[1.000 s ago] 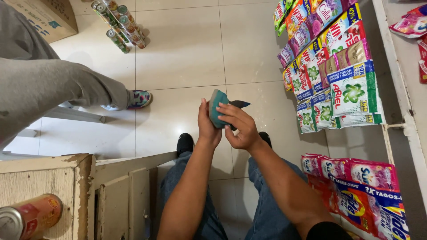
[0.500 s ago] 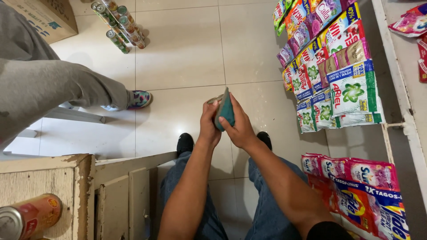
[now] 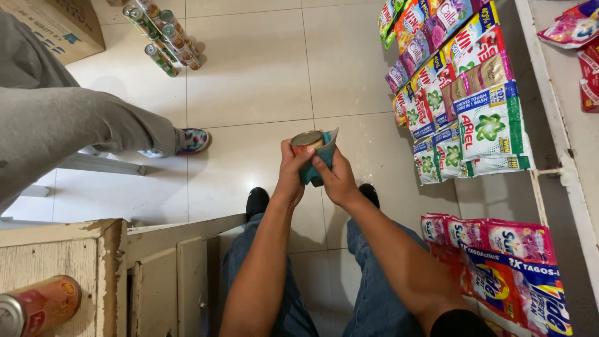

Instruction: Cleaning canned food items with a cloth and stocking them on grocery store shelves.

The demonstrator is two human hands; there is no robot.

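Observation:
In the head view I hold a small tin can (image 3: 306, 141) with a metal lid and a red label in front of me, above the tiled floor. My left hand (image 3: 291, 176) grips the can from the left side. My right hand (image 3: 332, 176) presses a teal cloth (image 3: 319, 161) against the can's right side, thumb on the cloth. My black shoes and blue jeans show below the hands.
Another person's grey-trousered leg (image 3: 75, 128) and colourful shoe (image 3: 191, 141) stand at left. A shrink-wrapped pack of cans (image 3: 161, 35) and a cardboard box (image 3: 53, 22) lie on the floor at top left. Detergent sachets (image 3: 465, 81) hang at right. A worn wooden cabinet (image 3: 93, 274) with a can (image 3: 37, 306) sits bottom left.
The can has turned in my hands: its metal lid now faces the camera, where before the cloth covered most of it. My hands stay in the same place.

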